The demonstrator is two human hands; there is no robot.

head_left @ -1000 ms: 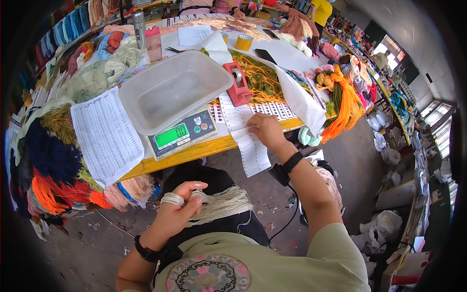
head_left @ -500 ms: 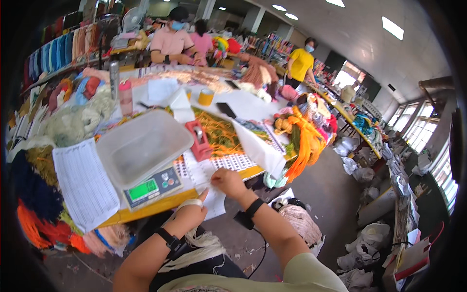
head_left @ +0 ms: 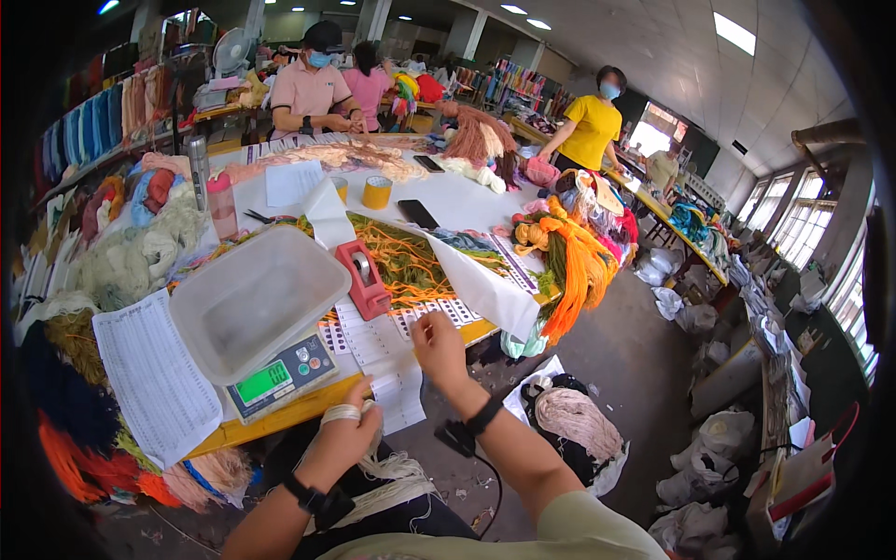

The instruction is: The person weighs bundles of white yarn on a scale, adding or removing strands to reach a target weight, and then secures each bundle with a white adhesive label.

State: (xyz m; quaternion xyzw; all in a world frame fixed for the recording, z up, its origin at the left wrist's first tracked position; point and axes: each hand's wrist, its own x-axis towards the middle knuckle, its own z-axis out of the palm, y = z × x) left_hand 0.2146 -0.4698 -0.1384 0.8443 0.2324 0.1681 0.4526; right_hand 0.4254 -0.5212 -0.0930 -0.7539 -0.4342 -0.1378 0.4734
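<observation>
My left hand (head_left: 345, 437) is closed at the table's front edge, with off-white yarn (head_left: 397, 476) looped round it and hanging in loose strands over my lap. A little farther off and to the right, my right hand (head_left: 439, 350) is raised with its fingertips pinched together in front of the hanging paper strips; any thread between them is too fine to see. Left of my hands stands a digital scale (head_left: 317, 362) with a lit green display. A translucent plastic tub (head_left: 257, 299) rests tilted on it. Beside the tub sits a red tape dispenser (head_left: 362, 280).
A printed sheet (head_left: 154, 373) droops over the table's left front. Green and orange yarn (head_left: 406, 257) lies under white paper. Orange skeins (head_left: 574, 271) hang off the right corner. A bag with pink yarn (head_left: 579, 422) stands on the floor. Several people work beyond the table.
My hands have moved farther apart, the right one away to the right of the left. The view has shifted slightly. The person in yellow has turned and leans toward the table behind.
</observation>
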